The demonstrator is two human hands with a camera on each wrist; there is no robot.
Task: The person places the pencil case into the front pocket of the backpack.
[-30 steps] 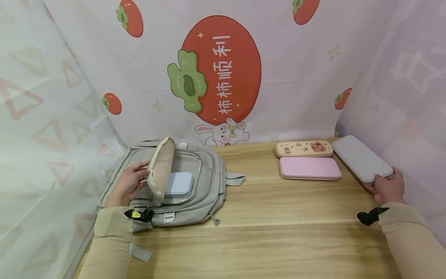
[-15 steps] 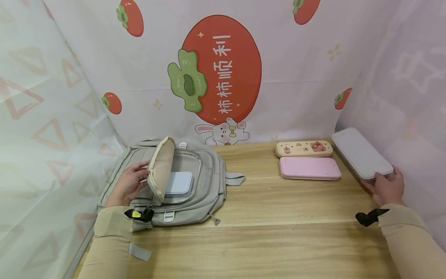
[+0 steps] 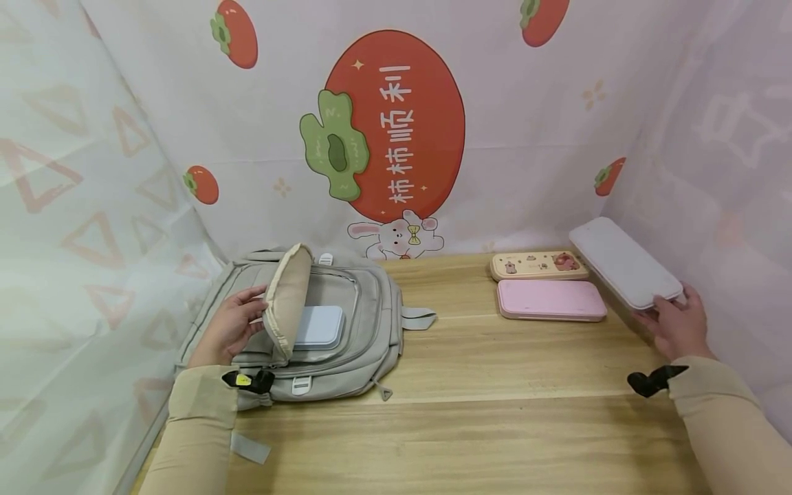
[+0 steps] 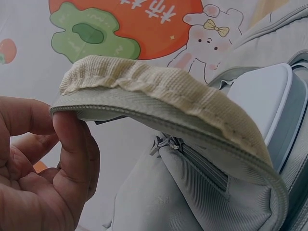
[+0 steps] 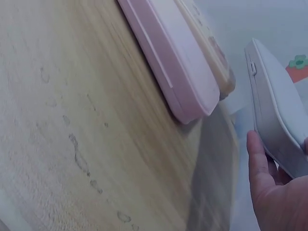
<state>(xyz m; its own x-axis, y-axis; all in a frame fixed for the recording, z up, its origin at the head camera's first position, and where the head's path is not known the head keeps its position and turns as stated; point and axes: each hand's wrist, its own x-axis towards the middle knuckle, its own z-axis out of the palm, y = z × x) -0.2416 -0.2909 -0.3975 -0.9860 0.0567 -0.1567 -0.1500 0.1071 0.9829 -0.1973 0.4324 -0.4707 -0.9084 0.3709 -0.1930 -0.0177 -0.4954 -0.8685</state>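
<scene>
A grey backpack (image 3: 371, 330) lies on the table at the left, its front pocket unzipped. My left hand (image 3: 232, 323) pinches the edge of the pocket flap (image 4: 159, 96) and holds it raised. Inside the pocket sits a pale blue case (image 3: 322, 326), partly covered by the flap. At the right, my right hand (image 3: 679, 323) grips the near end of a light grey-white pencil case (image 3: 625, 261), thumb on top and fingers beneath. In the right wrist view this pencil case (image 5: 279, 101) hangs above the table, tilted, with a small clasp on its side.
A pink pencil case (image 3: 551, 299) lies on the wooden table (image 3: 470, 426), just left of the held one. Behind it is a cream case with cartoon prints (image 3: 526, 266). Printed curtains (image 3: 526, 172) close in the back and both sides.
My right hand has lifted the grey-white pencil case off the table and moved it a little left, its far end now over the cream case. My left hand stays at the flap.
</scene>
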